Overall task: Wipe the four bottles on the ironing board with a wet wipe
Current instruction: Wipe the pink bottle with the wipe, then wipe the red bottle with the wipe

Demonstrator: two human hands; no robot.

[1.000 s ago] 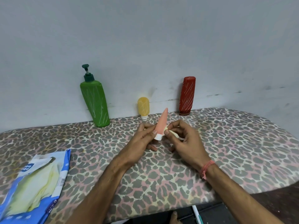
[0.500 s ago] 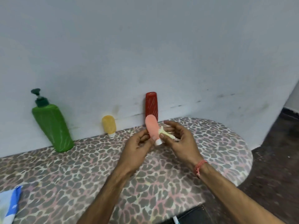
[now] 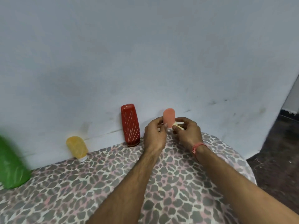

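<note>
A pale grey wall (image 3: 145, 54) fills the upper part of the view, and below it the ironing board (image 3: 97, 191), covered in a leopard-print cloth, spreads across the bottom, its rounded end at the right above a dark floor (image 3: 278, 159). At the far left edge stands the green bottle (image 3: 11, 168), blurred and partly cut off, against the wall. The red bottle (image 3: 130, 125) stands on its cap by the wall near the middle of the board, leaning slightly. Both forearms reach in from the bottom edge, and the right wrist carries a pink thread band (image 3: 198, 147). The left hand (image 3: 154, 135) has its grip curled round the lower part of the pink bottle (image 3: 169, 117), holding it upright above the board, just right of the red bottle. The right hand (image 3: 187, 135) pinches a small wad of wet wipe (image 3: 177, 125) against the pink bottle's lower right side. The yellow bottle (image 3: 77, 147) stands cap-down by the wall, tilted, between the green and red ones.
</note>
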